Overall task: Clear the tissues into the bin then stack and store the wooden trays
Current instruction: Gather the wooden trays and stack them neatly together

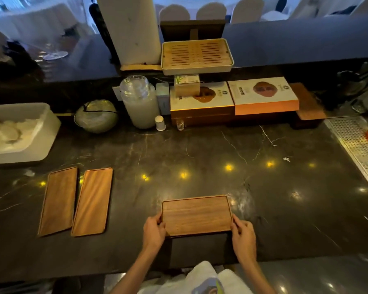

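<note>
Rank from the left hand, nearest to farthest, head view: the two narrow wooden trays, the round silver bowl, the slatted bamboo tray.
From the left hand:
1. Right narrow wooden tray, to its left on the counter.
2. Left narrow wooden tray, just beyond.
3. Round silver bowl, far left by the back.
4. Slatted bamboo tray, raised at the back.

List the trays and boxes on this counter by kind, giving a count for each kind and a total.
Plain wooden trays: 3, two long ones side by side, one wider tray held by the left hand and right hand
Slatted tray in a white frame: 1
Flat printed boxes: 2
Small box: 1
Total: 7
</note>
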`<state>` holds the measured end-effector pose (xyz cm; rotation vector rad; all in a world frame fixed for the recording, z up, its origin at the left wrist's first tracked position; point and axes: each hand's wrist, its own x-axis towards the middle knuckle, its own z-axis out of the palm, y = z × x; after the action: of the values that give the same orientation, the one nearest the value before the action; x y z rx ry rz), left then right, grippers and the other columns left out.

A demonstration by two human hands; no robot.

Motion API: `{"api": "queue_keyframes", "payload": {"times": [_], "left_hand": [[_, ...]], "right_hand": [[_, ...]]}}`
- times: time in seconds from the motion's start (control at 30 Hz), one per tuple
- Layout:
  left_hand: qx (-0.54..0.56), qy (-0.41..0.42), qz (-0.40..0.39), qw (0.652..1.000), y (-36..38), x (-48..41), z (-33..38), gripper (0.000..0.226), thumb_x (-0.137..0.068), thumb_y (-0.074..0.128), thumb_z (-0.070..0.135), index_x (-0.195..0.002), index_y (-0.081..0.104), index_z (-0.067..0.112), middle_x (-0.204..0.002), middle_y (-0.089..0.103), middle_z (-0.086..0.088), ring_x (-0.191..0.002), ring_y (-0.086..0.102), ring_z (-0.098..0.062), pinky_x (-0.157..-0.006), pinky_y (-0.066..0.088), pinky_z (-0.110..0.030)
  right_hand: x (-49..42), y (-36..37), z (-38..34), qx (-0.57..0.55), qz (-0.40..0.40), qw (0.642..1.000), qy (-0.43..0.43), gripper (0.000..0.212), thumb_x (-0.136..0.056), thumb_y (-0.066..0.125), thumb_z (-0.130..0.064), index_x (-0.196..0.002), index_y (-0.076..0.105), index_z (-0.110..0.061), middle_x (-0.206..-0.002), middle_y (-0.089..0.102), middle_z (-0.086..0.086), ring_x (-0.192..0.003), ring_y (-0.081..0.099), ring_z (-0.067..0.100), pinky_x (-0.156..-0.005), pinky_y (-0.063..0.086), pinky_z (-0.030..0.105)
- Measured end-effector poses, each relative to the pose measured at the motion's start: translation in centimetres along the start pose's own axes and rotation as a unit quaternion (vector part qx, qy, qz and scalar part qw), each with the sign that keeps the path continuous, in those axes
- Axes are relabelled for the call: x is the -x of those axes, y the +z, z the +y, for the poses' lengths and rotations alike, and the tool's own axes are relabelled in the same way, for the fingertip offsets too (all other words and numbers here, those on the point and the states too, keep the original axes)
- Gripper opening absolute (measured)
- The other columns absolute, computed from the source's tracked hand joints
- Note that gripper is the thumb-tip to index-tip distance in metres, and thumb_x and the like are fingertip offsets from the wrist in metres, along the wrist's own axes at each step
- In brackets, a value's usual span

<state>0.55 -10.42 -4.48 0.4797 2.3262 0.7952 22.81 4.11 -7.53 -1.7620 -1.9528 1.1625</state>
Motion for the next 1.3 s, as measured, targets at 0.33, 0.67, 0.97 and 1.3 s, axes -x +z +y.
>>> {"api": "queue_keyframes", "payload": {"times": [0.33,0.67,0.97,1.3], "left_hand": [[0.012,-0.051,-0.015,0.999,-0.1,0.1,-0.3,0.025,-0.087,0.065,0.009,-0.112,0.069,0.007,-0.107,0.07,-0.013,-0.097,0.067,-0.025,-0.089,0.056,-0.042],[0.094,-0.033,-0.063,0.993,-2.7,-1.2,-2.3,0.037,-0.094,0.057,0.014,-0.131,0.057,0.01,-0.1,0.068,-0.002,-0.09,0.065,-0.013,-0.081,0.051,-0.026],[0.157,-0.121,0.118,0.973,-17.1,-6.0,-10.5,0.027,-0.098,0.045,0.012,-0.113,0.064,0.001,-0.114,0.067,-0.024,-0.109,0.061,-0.036,-0.089,0.045,-0.038],[0.068,-0.194,0.091,0.974,-22.5,-6.5,-16.6,0.031,-0.088,0.055,0.012,-0.12,0.055,0.01,-0.124,0.054,-0.016,-0.115,0.055,-0.036,-0.1,0.046,-0.046]], "right_hand": [[-0.6,-0.3,-0.1,0.006,-0.016,1.0,0.018,0.03,-0.096,0.055,-0.013,-0.123,0.064,-0.004,-0.094,0.057,0.002,-0.085,0.062,0.02,-0.076,0.045,0.029],[0.5,0.0,-4.6,0.157,0.004,0.983,0.09,0.045,-0.096,0.054,-0.025,-0.139,0.049,-0.011,-0.123,0.053,0.022,-0.103,0.06,0.041,-0.089,0.048,0.045],[4.8,14.9,-18.8,0.132,-0.099,0.983,-0.08,0.028,-0.094,0.057,-0.015,-0.119,0.066,-0.006,-0.117,0.066,0.018,-0.109,0.06,0.033,-0.095,0.048,0.041],[9.8,31.5,-27.6,0.044,-0.231,0.97,0.062,0.03,-0.085,0.064,-0.016,-0.113,0.064,-0.008,-0.111,0.07,0.012,-0.104,0.064,0.03,-0.088,0.052,0.036]]}}
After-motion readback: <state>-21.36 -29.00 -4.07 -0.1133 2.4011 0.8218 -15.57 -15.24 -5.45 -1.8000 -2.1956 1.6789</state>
